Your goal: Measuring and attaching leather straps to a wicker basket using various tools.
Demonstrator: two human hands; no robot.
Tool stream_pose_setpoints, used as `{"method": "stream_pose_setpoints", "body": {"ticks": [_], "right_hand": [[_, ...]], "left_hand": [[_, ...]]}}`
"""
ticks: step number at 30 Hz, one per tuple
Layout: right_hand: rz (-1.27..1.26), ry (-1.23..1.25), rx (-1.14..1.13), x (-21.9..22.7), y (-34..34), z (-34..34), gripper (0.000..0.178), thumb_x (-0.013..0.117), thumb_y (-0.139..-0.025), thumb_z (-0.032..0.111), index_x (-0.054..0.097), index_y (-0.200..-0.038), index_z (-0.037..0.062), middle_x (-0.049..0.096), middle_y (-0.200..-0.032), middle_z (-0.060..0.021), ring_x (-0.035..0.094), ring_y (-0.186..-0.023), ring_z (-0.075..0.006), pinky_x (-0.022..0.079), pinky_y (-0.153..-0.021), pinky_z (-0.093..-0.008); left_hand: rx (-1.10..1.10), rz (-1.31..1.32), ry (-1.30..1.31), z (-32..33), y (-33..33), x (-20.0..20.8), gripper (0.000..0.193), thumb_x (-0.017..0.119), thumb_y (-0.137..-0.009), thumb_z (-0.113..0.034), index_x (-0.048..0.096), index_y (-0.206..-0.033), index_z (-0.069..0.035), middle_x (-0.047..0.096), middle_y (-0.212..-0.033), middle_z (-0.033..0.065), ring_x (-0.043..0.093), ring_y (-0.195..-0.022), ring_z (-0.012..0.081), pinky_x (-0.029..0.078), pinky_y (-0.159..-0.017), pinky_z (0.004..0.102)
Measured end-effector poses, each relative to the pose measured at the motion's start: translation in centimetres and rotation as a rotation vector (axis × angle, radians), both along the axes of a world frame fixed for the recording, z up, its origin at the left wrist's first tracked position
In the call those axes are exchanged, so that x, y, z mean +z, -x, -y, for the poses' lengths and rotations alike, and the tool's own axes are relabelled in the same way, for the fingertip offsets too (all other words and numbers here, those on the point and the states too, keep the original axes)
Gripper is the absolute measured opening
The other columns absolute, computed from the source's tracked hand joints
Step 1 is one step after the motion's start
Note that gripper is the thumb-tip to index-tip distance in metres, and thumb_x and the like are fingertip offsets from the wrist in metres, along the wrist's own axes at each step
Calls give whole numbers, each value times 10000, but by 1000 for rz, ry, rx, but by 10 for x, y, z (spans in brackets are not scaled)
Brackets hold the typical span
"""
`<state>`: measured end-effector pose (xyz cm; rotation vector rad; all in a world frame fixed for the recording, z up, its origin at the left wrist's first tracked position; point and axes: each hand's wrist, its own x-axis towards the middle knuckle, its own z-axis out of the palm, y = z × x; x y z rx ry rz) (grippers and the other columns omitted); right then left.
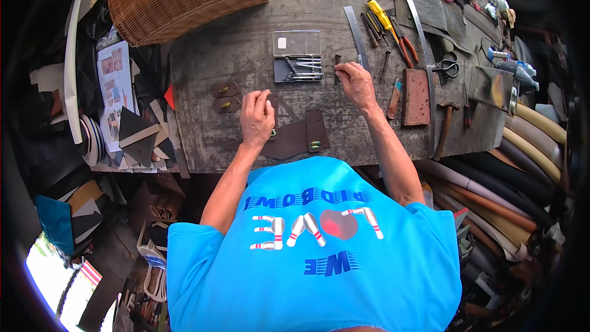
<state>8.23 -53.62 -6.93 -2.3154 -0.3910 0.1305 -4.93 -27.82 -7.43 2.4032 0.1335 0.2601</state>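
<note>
My left hand (257, 118), its fingers bent, is closed on a dark brown leather strap (275, 106) that it partly covers. A matching leather strap (315, 124) with an oval metal eyelet (315, 144) lies to the right, on a larger brown leather piece (289, 138). My right hand (357, 86) pinches a small dark metal punch (338, 59), mostly hidden by the fingers. Between the hands and farther back, a clear-lidded case (297, 77) stands open with several silver bits. Two brown leather tabs (225, 90) with brass-coloured fittings lie left of my left hand.
A wicker basket (184, 0) stands at the back left of the worktable (203, 135). To the right lie a yellow screwdriver (381, 15), red-handled pliers (405, 49), steel rulers (355, 31), a reddish block (416, 98), scissors (450, 66) and a hammer (444, 126). Leather rolls (528, 132) crowd the right side.
</note>
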Motion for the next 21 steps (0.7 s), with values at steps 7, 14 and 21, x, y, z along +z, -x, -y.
{"method": "stream_pose_setpoints", "body": {"ticks": [7, 14, 21], "right_hand": [[102, 31, 62, -24, 16, -25, 127, 682, -833, 71, 645, -955, 64, 595, -845, -89, 616, -870, -285, 512, -731, -390], [207, 209, 178, -22, 9, -31, 72, 593, -842, 68, 567, -909, 76, 526, -847, -97, 586, -850, -286, 497, -718, -408], [157, 204, 171, -18, 9, -43, 73, 583, -828, 62, 567, -899, 55, 532, -874, -108, 579, -866, -298, 493, -736, -416]], "left_hand": [[-206, 13, -165, 36, -53, -3, 424, 679, -777, -26, 588, -1188, 25, 522, -1134, 161, 522, -1102, 333, 455, -949, 427], [-253, 2, -152, 32, -53, -15, 427, 661, -792, -18, 580, -1202, 66, 525, -1139, 178, 524, -1110, 339, 452, -957, 428], [-255, 5, -167, 30, -52, -18, 453, 633, -793, 19, 545, -1232, 87, 532, -1163, 195, 514, -1155, 352, 446, -998, 423]]}}
